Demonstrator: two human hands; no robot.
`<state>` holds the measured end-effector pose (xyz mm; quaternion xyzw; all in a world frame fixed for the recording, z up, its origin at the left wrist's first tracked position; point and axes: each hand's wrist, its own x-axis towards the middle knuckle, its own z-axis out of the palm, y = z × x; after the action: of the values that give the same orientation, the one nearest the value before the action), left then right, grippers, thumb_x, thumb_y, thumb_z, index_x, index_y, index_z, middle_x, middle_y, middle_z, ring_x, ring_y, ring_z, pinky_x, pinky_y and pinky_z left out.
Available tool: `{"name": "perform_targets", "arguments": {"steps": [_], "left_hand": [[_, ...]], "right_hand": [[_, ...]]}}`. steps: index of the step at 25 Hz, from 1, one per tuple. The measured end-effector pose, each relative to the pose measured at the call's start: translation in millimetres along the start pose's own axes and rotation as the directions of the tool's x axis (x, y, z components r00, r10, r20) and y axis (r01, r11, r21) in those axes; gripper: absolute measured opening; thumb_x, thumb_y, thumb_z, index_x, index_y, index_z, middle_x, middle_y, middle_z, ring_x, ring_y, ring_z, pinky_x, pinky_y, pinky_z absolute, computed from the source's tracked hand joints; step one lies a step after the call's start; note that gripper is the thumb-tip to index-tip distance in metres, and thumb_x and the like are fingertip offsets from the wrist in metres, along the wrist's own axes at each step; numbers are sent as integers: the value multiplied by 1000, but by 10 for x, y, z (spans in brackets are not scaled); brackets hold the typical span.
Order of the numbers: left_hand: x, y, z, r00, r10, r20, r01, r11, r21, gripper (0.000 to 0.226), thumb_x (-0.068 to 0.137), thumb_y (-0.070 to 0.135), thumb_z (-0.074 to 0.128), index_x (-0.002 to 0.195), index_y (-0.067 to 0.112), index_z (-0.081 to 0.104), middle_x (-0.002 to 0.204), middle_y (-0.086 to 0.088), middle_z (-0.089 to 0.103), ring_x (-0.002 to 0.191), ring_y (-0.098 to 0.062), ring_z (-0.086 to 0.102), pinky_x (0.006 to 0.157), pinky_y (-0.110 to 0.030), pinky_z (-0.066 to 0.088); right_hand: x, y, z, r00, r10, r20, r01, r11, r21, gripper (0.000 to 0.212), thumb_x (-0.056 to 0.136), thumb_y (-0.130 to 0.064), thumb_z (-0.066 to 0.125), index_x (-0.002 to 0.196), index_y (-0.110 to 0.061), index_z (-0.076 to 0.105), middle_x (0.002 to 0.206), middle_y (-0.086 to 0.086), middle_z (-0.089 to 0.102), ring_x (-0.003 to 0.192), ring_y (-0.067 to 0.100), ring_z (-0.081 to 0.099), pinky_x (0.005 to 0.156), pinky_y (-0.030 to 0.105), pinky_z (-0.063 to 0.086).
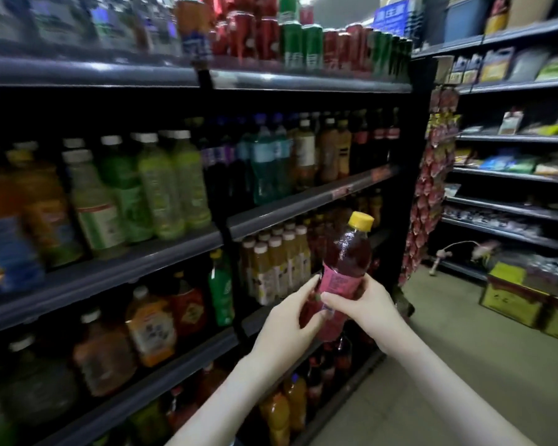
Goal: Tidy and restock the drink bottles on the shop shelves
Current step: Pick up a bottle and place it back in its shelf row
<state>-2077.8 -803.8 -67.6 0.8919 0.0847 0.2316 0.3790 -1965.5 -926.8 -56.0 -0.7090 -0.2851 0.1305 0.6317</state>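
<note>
Both hands hold one red drink bottle (343, 272) with a yellow cap (361, 220) in front of the dark shelves (306, 201). The left hand (287, 320) wraps its lower body, while the right hand (366, 305) pinches the pink label, thumb across the front, fingers behind. The bottle tilts slightly right, clear of the shelved bottles

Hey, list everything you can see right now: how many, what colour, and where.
drink bottle: one, dark red, yellow cap, held in front of the shelves
cans: many, red and green, top shelf
pale green bottles: several, white caps, second shelf, left
blue bottles: two, second shelf, middle
yellow juice bottles: several, white caps, third shelf
green bottle: one, third shelf
hanging packets: one strip, red, shelf end
cartons: at least two, yellow, floor, right
left hand: grips the drink bottle's lower part
right hand: grips its label
</note>
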Motion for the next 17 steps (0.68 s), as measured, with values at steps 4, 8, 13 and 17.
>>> {"name": "perform_targets", "arguments": {"steps": [4,8,13,17], "left_hand": [[948,-247,630,999,-23,27,19,990,140,52,95,38,51,144,39,32,141,17,46,128,2,42,107,-25,36],[1998,-620,1313,996,-90,3,88,979,182,51,97,34,47,145,37,29,143,14,43,129,-2,41,104,-20,36],[3432,-798,2098,975,-201,-93,214,963,161,53,98,32,45,147,36,24,142,10,42,117,-6,50,82,-13,34],[4383,-928,2639,927,-341,-157,362,924,126,56,97,32,46,148,34,22,139,6,43,86,5,49,75,-16,38]], "right_hand": [[921,581,-650,997,23,-72,-16,996,85,40,71,-18,83,106,-19,63,95,-3,74,90,14,71,87,43,55],[2132,1150,-1335,989,-22,-144,35,996,88,42,71,-18,83,109,-17,63,97,-3,74,91,13,70,89,41,55],[3502,1770,-2132,986,-17,-169,25,999,46,58,63,-30,87,113,-16,62,102,-2,72,96,15,68,93,45,52],[4360,2241,-2643,988,-30,-154,29,1000,-7,62,64,-18,87,118,-9,59,105,1,70,97,16,67,95,42,51]]}}
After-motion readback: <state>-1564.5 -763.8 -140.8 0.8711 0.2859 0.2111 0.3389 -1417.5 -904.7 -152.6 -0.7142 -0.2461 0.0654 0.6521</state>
